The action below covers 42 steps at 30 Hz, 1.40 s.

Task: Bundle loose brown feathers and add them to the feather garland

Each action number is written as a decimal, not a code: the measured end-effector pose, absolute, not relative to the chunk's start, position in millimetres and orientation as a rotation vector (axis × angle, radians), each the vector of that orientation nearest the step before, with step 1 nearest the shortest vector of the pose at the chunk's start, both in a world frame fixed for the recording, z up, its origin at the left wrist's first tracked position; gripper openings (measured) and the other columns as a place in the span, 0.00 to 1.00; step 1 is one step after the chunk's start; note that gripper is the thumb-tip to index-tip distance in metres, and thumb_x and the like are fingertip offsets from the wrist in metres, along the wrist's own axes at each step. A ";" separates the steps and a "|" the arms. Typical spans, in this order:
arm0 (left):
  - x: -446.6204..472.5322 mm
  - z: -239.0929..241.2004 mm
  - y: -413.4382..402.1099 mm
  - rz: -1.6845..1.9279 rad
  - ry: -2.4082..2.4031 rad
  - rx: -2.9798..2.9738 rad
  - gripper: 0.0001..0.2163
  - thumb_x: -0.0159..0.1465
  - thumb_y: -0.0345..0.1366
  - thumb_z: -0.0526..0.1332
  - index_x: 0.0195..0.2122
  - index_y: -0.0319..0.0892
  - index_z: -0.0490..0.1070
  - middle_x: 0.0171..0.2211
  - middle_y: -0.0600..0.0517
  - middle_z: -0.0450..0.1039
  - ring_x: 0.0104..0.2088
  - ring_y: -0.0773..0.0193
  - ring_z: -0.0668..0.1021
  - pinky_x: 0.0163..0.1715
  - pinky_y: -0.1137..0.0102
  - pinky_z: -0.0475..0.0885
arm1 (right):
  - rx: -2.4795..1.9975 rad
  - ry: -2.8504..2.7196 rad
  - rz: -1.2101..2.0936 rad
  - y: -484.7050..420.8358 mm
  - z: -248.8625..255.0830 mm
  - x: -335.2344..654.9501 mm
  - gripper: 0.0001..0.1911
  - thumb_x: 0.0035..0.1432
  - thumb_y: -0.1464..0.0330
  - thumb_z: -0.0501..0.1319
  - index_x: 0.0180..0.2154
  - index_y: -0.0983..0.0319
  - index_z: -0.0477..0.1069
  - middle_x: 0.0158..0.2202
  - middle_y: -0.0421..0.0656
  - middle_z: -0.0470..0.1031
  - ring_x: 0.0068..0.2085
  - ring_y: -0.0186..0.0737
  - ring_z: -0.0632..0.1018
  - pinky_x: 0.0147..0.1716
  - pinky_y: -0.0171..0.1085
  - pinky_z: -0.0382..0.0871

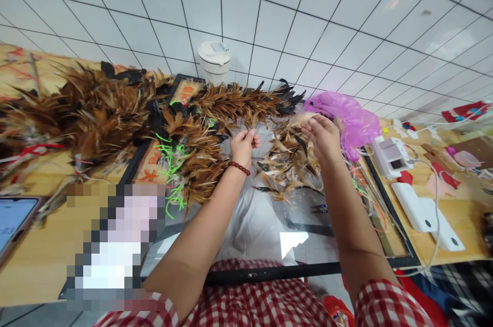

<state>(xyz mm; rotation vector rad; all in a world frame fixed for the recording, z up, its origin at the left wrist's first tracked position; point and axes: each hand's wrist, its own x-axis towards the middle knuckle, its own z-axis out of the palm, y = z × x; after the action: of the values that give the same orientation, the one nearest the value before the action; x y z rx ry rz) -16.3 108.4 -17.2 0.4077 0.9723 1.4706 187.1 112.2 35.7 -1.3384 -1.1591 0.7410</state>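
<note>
My left hand [245, 147], with a dark red bead bracelet [239, 167] at the wrist, is closed in a pinch above the glass tabletop. What it holds, if anything, is too small to make out. Further right, my right hand [325, 138] pinches what looks like a pale feather [301, 119] at its fingertips. Below it lies a loose pile of tan and brown feathers [287, 168]. Bundled brown feathers [202, 162] tied with bright green strings [175, 198] lie left of my left hand. Behind both hands stretches a row of brown and black feathers [242, 103].
A large feather heap [92, 106] covers the left side. A white lidded bin [214, 60] stands beyond the table. A purple plastic bag [346, 116], white power strips [427, 216] and cables lie at right. Small blue-handled snips [319, 209] rest on the glass; a phone [17, 224] is far left.
</note>
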 end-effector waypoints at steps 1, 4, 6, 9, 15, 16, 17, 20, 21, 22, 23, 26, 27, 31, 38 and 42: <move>-16.4 -16.9 108.2 1.465 0.970 0.406 0.09 0.54 0.35 0.69 0.27 0.37 0.70 0.19 0.56 0.70 0.18 0.74 0.71 0.21 0.76 0.66 | -1.423 -1.277 0.584 111.0 34.2 186.8 0.15 0.52 0.59 0.65 0.39 0.60 0.70 0.37 0.44 0.75 0.35 0.38 0.77 0.37 0.40 0.73; -16.2 -16.0 107.7 1.448 0.972 0.403 0.10 0.53 0.35 0.69 0.27 0.37 0.70 0.20 0.56 0.71 0.19 0.74 0.72 0.21 0.76 0.66 | -1.659 -1.823 0.217 100.9 30.8 179.6 0.11 0.54 0.62 0.62 0.37 0.61 0.76 0.38 0.47 0.76 0.40 0.43 0.75 0.43 0.42 0.69; -15.8 -15.6 107.8 1.446 0.982 0.410 0.09 0.54 0.35 0.69 0.27 0.37 0.70 0.19 0.57 0.70 0.18 0.74 0.71 0.21 0.77 0.66 | -1.773 -2.150 0.126 93.7 27.7 170.8 0.12 0.56 0.61 0.61 0.34 0.61 0.78 0.35 0.48 0.76 0.40 0.45 0.75 0.43 0.41 0.67; -15.1 -14.9 108.2 1.439 0.998 0.431 0.08 0.56 0.33 0.67 0.26 0.37 0.69 0.18 0.57 0.70 0.17 0.75 0.70 0.20 0.77 0.66 | -1.888 -2.332 0.072 90.7 22.8 161.4 0.10 0.56 0.64 0.62 0.31 0.62 0.80 0.34 0.50 0.77 0.40 0.45 0.75 0.39 0.39 0.64; -15.6 -12.2 106.0 1.360 0.988 0.470 0.05 0.59 0.30 0.64 0.27 0.36 0.70 0.18 0.56 0.70 0.17 0.75 0.71 0.20 0.77 0.66 | -1.618 -1.794 0.831 97.1 29.4 160.9 0.12 0.52 0.60 0.64 0.32 0.62 0.77 0.27 0.41 0.76 0.27 0.35 0.72 0.30 0.35 0.64; -15.6 -11.5 105.0 1.336 0.976 0.487 0.05 0.59 0.30 0.64 0.27 0.36 0.70 0.19 0.56 0.70 0.18 0.75 0.71 0.21 0.77 0.67 | -1.531 -1.690 0.958 96.7 31.7 158.8 0.13 0.50 0.59 0.65 0.32 0.62 0.76 0.27 0.40 0.76 0.27 0.35 0.72 0.30 0.35 0.65; -15.6 -10.9 103.9 1.309 0.961 0.507 0.06 0.59 0.31 0.65 0.27 0.36 0.71 0.20 0.55 0.71 0.18 0.74 0.72 0.21 0.77 0.68 | -1.451 -1.606 1.063 95.9 33.4 155.6 0.14 0.48 0.58 0.67 0.31 0.62 0.75 0.26 0.40 0.76 0.27 0.35 0.72 0.30 0.35 0.66; -15.2 -8.7 100.1 1.227 0.903 0.565 0.07 0.57 0.32 0.67 0.27 0.36 0.70 0.22 0.53 0.74 0.21 0.72 0.76 0.25 0.75 0.71 | -1.299 -1.458 1.199 94.8 33.2 142.7 0.16 0.44 0.56 0.70 0.29 0.61 0.75 0.25 0.39 0.75 0.27 0.34 0.72 0.30 0.35 0.67; -15.0 -8.0 98.9 1.202 0.883 0.578 0.08 0.57 0.33 0.67 0.27 0.36 0.70 0.23 0.52 0.75 0.23 0.71 0.77 0.26 0.75 0.72 | -1.265 -1.445 1.198 95.6 31.1 138.7 0.16 0.43 0.56 0.71 0.28 0.61 0.75 0.26 0.39 0.75 0.27 0.34 0.72 0.31 0.36 0.68; -14.8 -7.3 97.8 1.179 0.866 0.590 0.08 0.57 0.33 0.68 0.27 0.36 0.70 0.24 0.51 0.76 0.23 0.70 0.77 0.26 0.74 0.73 | -1.240 -1.448 1.178 97.0 28.2 135.5 0.15 0.43 0.57 0.71 0.27 0.61 0.74 0.26 0.39 0.75 0.28 0.34 0.72 0.32 0.36 0.68; -14.8 -6.8 96.9 1.161 0.854 0.598 0.08 0.57 0.33 0.68 0.26 0.36 0.70 0.24 0.51 0.76 0.24 0.69 0.78 0.27 0.74 0.73 | -1.230 -1.467 1.139 99.0 24.7 133.2 0.15 0.44 0.56 0.70 0.26 0.61 0.74 0.26 0.39 0.74 0.28 0.34 0.72 0.33 0.36 0.68; -15.3 -6.8 95.7 1.138 0.845 0.613 0.09 0.56 0.34 0.68 0.25 0.35 0.71 0.24 0.49 0.76 0.23 0.70 0.77 0.25 0.74 0.72 | -1.271 -1.601 0.892 105.5 14.9 131.0 0.16 0.47 0.57 0.68 0.22 0.61 0.70 0.25 0.38 0.71 0.29 0.34 0.70 0.34 0.37 0.66; -15.5 -7.4 95.9 1.137 0.847 0.623 0.09 0.56 0.34 0.69 0.25 0.35 0.71 0.23 0.49 0.76 0.22 0.71 0.76 0.24 0.75 0.72 | -1.291 -1.652 0.796 107.0 12.9 131.2 0.16 0.48 0.57 0.68 0.20 0.61 0.68 0.25 0.39 0.70 0.29 0.35 0.70 0.34 0.37 0.66; -15.3 -11.9 97.9 1.103 0.864 0.725 0.09 0.56 0.33 0.69 0.23 0.34 0.72 0.20 0.51 0.73 0.18 0.72 0.72 0.19 0.76 0.67 | -1.316 -1.795 0.592 105.7 12.4 132.0 0.13 0.52 0.61 0.64 0.21 0.60 0.68 0.27 0.40 0.69 0.32 0.36 0.69 0.35 0.36 0.65; -15.9 -16.3 99.8 1.124 0.825 0.783 0.08 0.57 0.32 0.67 0.23 0.36 0.73 0.18 0.54 0.69 0.16 0.75 0.68 0.17 0.77 0.63 | -1.496 -1.876 0.295 109.3 21.2 146.1 0.11 0.59 0.66 0.56 0.34 0.62 0.76 0.34 0.45 0.74 0.37 0.41 0.72 0.40 0.39 0.67; -21.5 -14.1 101.9 1.120 0.793 0.678 0.08 0.55 0.34 0.69 0.26 0.36 0.72 0.18 0.56 0.68 0.17 0.75 0.68 0.17 0.78 0.61 | -1.746 -2.246 0.008 132.3 19.9 146.3 0.19 0.58 0.72 0.54 0.48 0.62 0.76 0.43 0.52 0.75 0.47 0.50 0.71 0.52 0.49 0.61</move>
<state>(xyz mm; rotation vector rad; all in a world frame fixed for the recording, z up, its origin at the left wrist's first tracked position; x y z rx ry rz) -21.5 101.9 -14.1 0.6779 0.7932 1.1200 146.3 132.3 19.9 -1.7455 -2.2462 0.0082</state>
